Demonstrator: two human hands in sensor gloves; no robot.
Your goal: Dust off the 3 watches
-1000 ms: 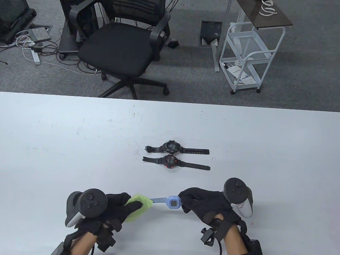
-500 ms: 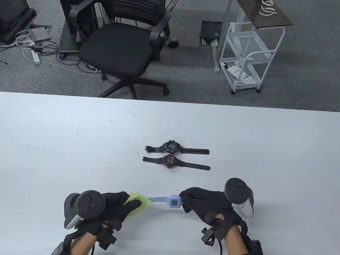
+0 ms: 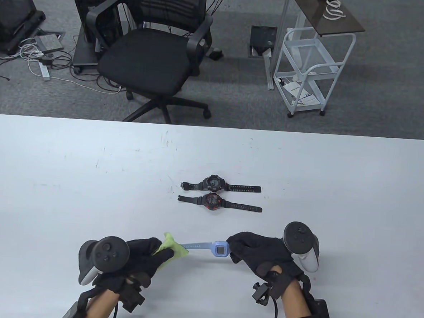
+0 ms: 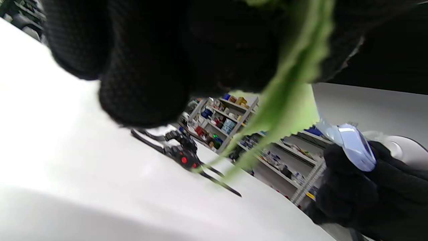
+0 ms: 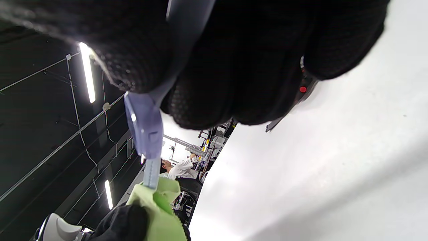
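Note:
My right hand (image 3: 240,248) grips one strap of a light blue watch (image 3: 219,249) and holds it above the table near the front edge. The watch's other strap (image 3: 196,245) runs left into a green cloth (image 3: 168,251), which my left hand (image 3: 156,254) pinches around the strap's end. In the right wrist view the blue watch (image 5: 144,129) hangs from my fingers with the green cloth (image 5: 160,207) below it. A black watch (image 3: 214,183) and a black-and-red watch (image 3: 212,200) lie flat side by side at the table's middle.
The white table (image 3: 53,178) spans the lower view. Beyond its far edge stand a black office chair (image 3: 153,55) and a white wire cart (image 3: 309,71) on the grey carpet. A person in white shows far off in the right wrist view.
The left hand has slid the cloth leftward along the blue strap, baring more of it. The right hand and watch have shifted slightly right.

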